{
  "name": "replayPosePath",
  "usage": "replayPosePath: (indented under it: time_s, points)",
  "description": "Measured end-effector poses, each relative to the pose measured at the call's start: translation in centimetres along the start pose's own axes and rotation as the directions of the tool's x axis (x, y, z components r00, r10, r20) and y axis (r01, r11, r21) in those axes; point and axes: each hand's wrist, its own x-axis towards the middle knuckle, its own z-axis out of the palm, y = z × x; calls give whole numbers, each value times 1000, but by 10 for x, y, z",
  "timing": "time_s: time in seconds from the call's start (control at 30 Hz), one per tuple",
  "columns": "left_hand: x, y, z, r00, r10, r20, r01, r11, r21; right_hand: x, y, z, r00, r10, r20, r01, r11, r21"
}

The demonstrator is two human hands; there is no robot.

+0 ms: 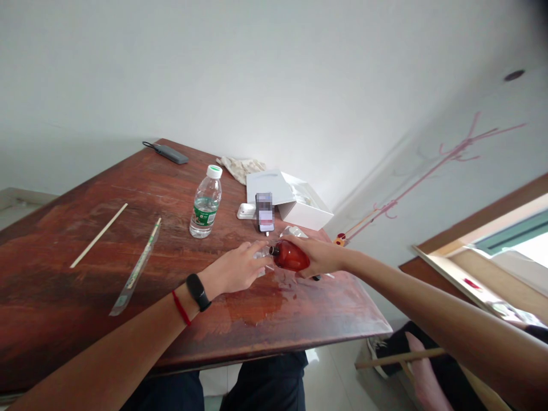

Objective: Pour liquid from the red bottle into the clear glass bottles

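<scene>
My right hand is wrapped round a small red bottle that lies tipped on its side just above the wooden table, its dark neck pointing left. My left hand reaches in to the bottle's mouth; its fingers are closed on something small and clear that I cannot make out. A black band and a red string sit on my left wrist.
A water bottle with a green label stands behind my hands. Behind it lie a phone, an open white box, a cloth and a grey case. A chopstick and a wrapped stick lie left. The table's edge drops away right.
</scene>
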Motion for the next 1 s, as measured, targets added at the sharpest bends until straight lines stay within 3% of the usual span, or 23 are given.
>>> replayPosePath:
  time_s: [0.83, 1.0]
  points:
    - [-1, -3, 6, 1000, -21, -7, 21, 999, 34, 0, 3, 1, 999, 27, 26, -28, 1000, 14]
    - [-1, -2, 5, 1000, -15, -16, 15, 999, 45, 0, 5, 3, 1000, -17, 17, 16, 999, 43]
